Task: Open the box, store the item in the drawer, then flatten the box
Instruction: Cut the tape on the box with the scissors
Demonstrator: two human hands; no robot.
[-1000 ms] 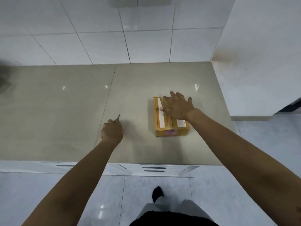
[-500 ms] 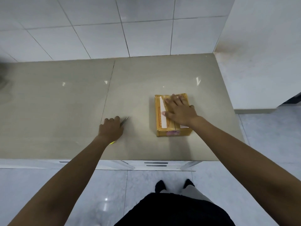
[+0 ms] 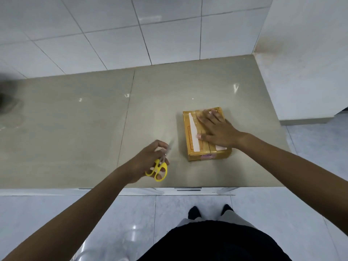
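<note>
On the counter [image 3: 75, 129], left hand [image 3: 148, 162] is now lifting yellow scissors [image 3: 159, 169], fingers curled round them, nearer the box [image 3: 194, 132]; right hand [image 3: 216, 129] keeps pressing flat, fingers spread, on its taped top. Cutting tape looks next.

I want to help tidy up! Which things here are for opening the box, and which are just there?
For the job:
- cardboard box, taped shut, on the counter
- yellow-handled scissors, held by the left hand
- right hand, lying flat on the box
- drawer fronts under the counter edge

Just there:
- tiled wall
- white cabinet side
- floor
</note>
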